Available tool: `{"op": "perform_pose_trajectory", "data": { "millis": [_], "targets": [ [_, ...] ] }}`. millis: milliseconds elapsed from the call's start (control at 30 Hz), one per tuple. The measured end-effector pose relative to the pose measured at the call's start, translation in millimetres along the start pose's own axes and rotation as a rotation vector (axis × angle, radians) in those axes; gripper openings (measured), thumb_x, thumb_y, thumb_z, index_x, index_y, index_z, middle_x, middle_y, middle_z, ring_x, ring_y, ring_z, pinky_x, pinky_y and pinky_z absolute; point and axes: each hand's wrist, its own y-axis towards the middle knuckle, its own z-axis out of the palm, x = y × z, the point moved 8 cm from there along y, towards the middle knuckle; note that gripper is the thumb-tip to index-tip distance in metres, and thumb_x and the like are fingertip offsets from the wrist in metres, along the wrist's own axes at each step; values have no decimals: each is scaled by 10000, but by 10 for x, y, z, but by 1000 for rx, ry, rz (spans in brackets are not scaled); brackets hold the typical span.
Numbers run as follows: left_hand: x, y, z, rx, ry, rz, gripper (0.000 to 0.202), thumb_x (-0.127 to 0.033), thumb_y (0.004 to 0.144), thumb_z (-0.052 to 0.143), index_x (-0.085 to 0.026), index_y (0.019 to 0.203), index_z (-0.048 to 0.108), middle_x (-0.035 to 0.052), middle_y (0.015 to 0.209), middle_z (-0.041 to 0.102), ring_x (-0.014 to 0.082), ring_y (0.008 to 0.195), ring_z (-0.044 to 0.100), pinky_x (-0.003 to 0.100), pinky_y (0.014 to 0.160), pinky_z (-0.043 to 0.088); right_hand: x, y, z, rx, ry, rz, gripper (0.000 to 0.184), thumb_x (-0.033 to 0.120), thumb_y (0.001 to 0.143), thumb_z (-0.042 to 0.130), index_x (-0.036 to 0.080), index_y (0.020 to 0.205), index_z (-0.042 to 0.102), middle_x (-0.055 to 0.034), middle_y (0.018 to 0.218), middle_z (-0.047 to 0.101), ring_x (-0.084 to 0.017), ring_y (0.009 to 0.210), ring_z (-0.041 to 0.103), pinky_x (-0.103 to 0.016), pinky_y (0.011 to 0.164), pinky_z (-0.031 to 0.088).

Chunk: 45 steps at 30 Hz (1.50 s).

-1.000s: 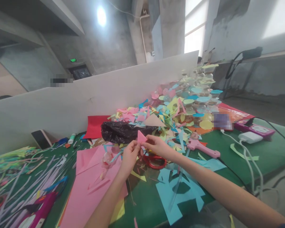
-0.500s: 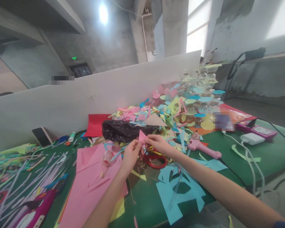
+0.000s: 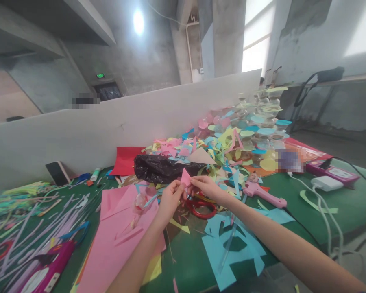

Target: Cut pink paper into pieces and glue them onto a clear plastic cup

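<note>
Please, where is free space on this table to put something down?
Bare green shows between the pink glue gun and the white charger, and in a narrower strip between the pink sheet and the blue cut sheet. It is crowded at the scrap pile, the paper strips on the left, and around the left hand and right hand pinching a pink paper piece.

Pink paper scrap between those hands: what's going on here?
A person pinches a small pink paper triangle between both hands, left hand and right hand, just above the green table. Red scissors lie on the table under the hands, not held. A large pink sheet lies to the left, and a heap of coloured paper cuttings is piled behind.
</note>
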Motion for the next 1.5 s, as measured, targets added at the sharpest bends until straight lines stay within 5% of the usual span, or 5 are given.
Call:
{"op": "perform_pose_trajectory", "data": {
  "millis": [333,533,967,1167,1500],
  "targets": [
    [-1,2,-38,-25,107,7,318,-486,818,553,-190,711,510,-47,523,545,84,419,405,197,447,319,-41,-4,11,5,-50,8,490,663,742,581,178,680,559,-31,610,672,-132,550,593,-276,595,460],
    [-135,6,-156,-138,262,156,209,-381,802,580,-190,734,633,-3,725,616,143,690,537,221,653,402,20,-7,-54,-87,-188,-33,503,645,825,470,178,659,557,-37,615,646,-133,552,566,-285,609,467],
    [-91,44,-246,-209,153,166,202,-375,782,623,-185,808,558,-17,735,566,132,693,517,217,661,393,218,-157,-37,-248,-566,-180,229,398,910,440,221,1031,523,-24,929,609,-169,805,568,-309,714,440],
    [-130,9,-92,-79,148,178,220,-381,812,604,-175,887,595,21,804,616,160,786,576,245,732,442,148,-122,13,-169,-617,-147,218,347,915,419,209,792,534,23,673,542,-137,623,495,-263,595,373],
    [-132,2,-79,-133,321,207,187,-366,838,554,-180,838,547,4,768,572,146,713,553,255,654,451,151,-145,7,-187,-588,-148,242,375,898,435,211,720,442,59,609,456,-111,559,413,-233,542,328]
  ]
}}
